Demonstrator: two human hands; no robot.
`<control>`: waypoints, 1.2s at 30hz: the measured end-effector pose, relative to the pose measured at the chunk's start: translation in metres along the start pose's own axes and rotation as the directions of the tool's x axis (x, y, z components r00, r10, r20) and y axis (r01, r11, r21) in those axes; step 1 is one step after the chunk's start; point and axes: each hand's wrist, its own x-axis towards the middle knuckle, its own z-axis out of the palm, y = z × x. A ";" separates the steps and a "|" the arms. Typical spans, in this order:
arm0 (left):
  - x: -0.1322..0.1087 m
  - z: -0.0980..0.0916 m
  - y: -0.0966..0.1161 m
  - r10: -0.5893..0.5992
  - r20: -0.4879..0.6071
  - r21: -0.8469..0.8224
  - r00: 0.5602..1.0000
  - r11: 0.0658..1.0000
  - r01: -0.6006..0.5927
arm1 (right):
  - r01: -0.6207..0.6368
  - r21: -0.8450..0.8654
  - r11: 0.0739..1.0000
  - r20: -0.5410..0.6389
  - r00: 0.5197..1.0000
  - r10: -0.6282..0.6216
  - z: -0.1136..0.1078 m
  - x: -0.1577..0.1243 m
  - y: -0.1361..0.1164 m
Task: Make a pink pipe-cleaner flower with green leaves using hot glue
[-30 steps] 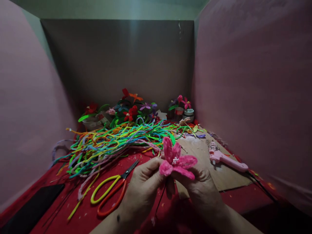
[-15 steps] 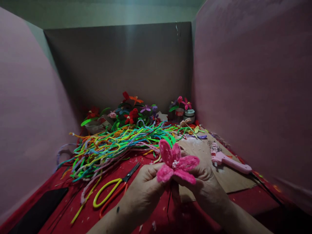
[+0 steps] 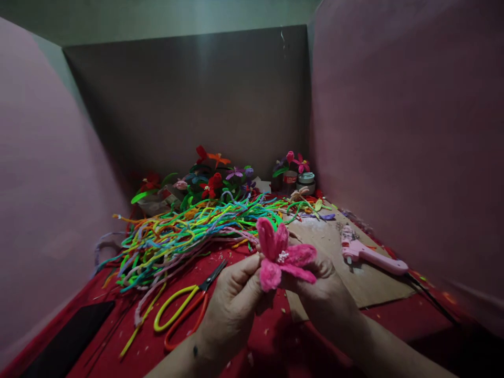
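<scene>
A pink pipe-cleaner flower (image 3: 282,254) with a small white beaded centre is held up in front of me over the red cloth. My left hand (image 3: 232,304) pinches it from below on the left, fingers closed under a petal. My right hand (image 3: 328,296) grips it from the right, fingers curled behind the petals. Both hands are closed on the flower, and its stem is hidden behind them.
A heap of coloured pipe cleaners (image 3: 189,231) lies behind the hands. Yellow-and-orange scissors (image 3: 185,310) rest to the left, a pink glue gun (image 3: 372,255) on a cardboard sheet (image 3: 354,283) to the right. Finished flowers (image 3: 210,178) and small jars (image 3: 305,182) stand at the back. Cardboard walls enclose the space.
The flower has turned slightly in my hands, one front petal now drooping lower. The view shifted a little; the hands stay in the same place.
</scene>
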 end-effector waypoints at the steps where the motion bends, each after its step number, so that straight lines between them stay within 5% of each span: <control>1: 0.001 0.001 0.002 -0.004 0.000 -0.032 1.000 0.999 0.004 | -0.030 0.009 0.999 0.029 0.999 0.030 0.000 0.001 -0.001; 5: 0.006 0.002 0.012 -0.009 -0.027 -0.181 1.000 0.984 0.004 | -0.086 -0.052 0.995 0.104 0.990 0.091 -0.012 0.007 -0.004; 8: 0.011 -0.004 0.018 -0.009 -0.103 -0.246 0.995 0.969 -0.016 | -0.042 -0.297 0.954 0.030 0.998 0.053 -0.036 0.018 -0.004; 14: 0.023 -0.029 0.006 -0.003 -0.205 -0.332 0.979 0.941 -0.067 | 0.068 -0.847 0.527 0.085 0.996 0.008 -0.075 0.035 0.012; 22: 0.030 -0.037 -0.009 -0.038 -0.186 -0.362 0.982 0.931 -0.033 | 0.198 -0.971 0.134 0.232 0.915 0.331 -0.067 0.017 -0.005; 25: 0.030 -0.035 -0.011 -0.057 -0.161 -0.379 0.985 0.926 -0.008 | 0.187 -0.982 0.035 0.182 0.875 0.448 -0.070 -0.002 -0.012; 30: 0.030 -0.034 -0.013 -0.081 -0.107 -0.418 0.991 0.908 0.029 | 0.100 -0.982 0.158 0.147 0.935 0.323 -0.083 -0.013 -0.009; 33: 0.031 -0.034 -0.014 -0.091 -0.098 -0.454 0.991 0.890 0.037 | -0.091 -0.878 0.469 0.036 0.967 0.253 -0.080 -0.004 -0.014; 36: 0.032 -0.035 -0.014 -0.100 -0.111 -0.472 0.989 0.881 0.036 | -0.135 -0.641 0.755 0.053 0.974 0.220 -0.067 0.009 -0.017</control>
